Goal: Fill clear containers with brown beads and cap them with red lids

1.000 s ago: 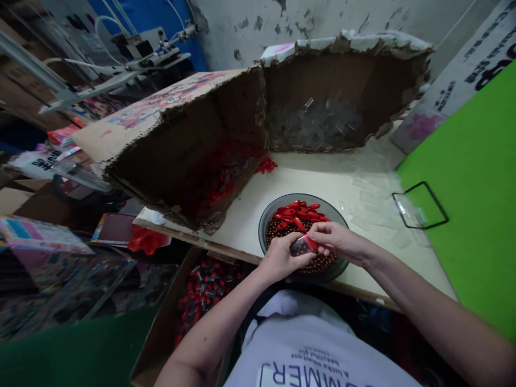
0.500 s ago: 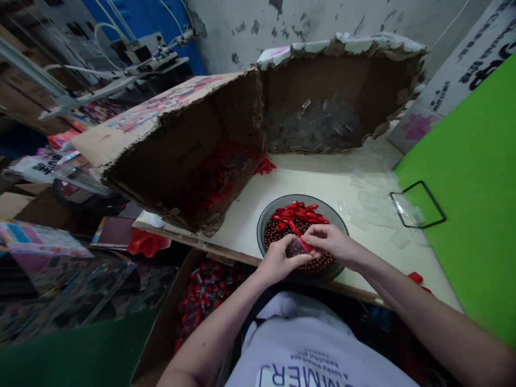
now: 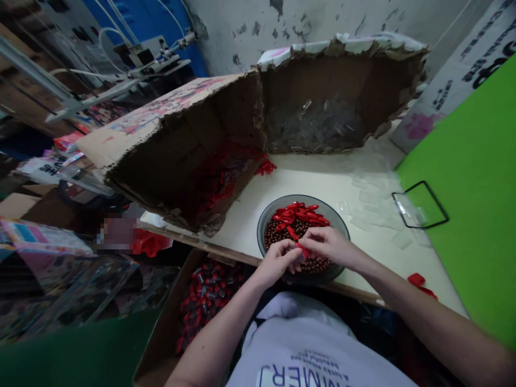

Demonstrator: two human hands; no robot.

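My left hand point(image 3: 277, 260) is closed around a small clear plastic container, mostly hidden by the fingers. My right hand point(image 3: 328, 245) pinches a red cap point(image 3: 303, 251) at the container's end; whether the cap is fully seated I cannot tell. Both hands are over the near part of a grey bowl point(image 3: 261, 228). Brown shiny beads point(image 3: 274, 238) fill the bowl, and several red plastic pieces point(image 3: 299, 209) lie on top of them toward the back.
A torn carton point(image 3: 137, 166) at left holds red pieces; another carton point(image 3: 342, 70) behind holds clear containers. Flat clear pieces point(image 3: 368, 199) and a black wire frame point(image 3: 435, 199) lie at right, beside a green panel point(image 3: 475, 188). Below left, a box holds red-capped containers point(image 3: 207, 293).
The fingers of my left hand have closed further over the container, hiding its dark contents. My right hand has shifted slightly, still at the red cap.
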